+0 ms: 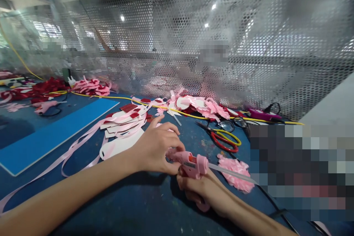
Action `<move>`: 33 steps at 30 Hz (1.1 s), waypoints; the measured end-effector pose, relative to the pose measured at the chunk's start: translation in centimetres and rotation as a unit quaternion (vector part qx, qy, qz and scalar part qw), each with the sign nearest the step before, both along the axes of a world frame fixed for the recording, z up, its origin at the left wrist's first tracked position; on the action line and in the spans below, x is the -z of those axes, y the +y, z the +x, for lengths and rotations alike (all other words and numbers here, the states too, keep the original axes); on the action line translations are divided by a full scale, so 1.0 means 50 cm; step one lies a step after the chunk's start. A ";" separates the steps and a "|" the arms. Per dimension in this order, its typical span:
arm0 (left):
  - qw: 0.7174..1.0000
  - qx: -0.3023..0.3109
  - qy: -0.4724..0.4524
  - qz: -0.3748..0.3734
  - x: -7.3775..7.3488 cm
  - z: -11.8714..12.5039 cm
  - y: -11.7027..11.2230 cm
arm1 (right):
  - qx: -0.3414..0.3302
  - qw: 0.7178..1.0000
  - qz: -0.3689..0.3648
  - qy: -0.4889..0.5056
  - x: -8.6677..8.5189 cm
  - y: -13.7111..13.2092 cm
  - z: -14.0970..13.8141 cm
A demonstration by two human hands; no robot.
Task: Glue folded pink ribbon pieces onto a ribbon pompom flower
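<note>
a pink glue gun [195, 165] is above the dark blue counter [132, 206], held by the right hand [197, 188], while the left hand [162, 145] curls close at the gun's front end (whether it pinches anything there, i cannot tell). a ruffled pink piece [237, 174] lies just right of the gun, scissors [224, 142] behind it, white cards [121, 147] behind the left hand, and a bright blue board [58, 136] farther left.
</note>
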State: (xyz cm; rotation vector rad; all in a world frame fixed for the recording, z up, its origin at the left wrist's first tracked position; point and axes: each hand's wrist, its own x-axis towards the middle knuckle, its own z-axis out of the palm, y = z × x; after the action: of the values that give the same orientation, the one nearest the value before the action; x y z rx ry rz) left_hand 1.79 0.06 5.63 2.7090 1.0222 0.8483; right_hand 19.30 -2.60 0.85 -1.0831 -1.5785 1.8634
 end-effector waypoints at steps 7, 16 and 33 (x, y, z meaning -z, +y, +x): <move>1.000 0.017 -0.007 -0.006 0.004 -0.002 0.017 | 0.009 1.000 -0.011 0.026 0.012 0.003 0.003; 0.999 0.038 0.005 -0.036 0.008 -0.015 0.035 | 0.007 1.000 -0.014 -0.026 0.000 0.004 0.001; 0.978 0.133 -0.061 -0.150 0.017 -0.036 0.067 | 0.015 0.998 -0.038 0.037 0.007 0.003 -0.001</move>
State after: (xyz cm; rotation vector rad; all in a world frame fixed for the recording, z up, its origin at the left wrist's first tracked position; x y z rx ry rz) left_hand -0.01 3.42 4.78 2.4324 0.6787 0.7346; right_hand 19.22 -2.46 0.51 -1.0508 -1.4523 1.9361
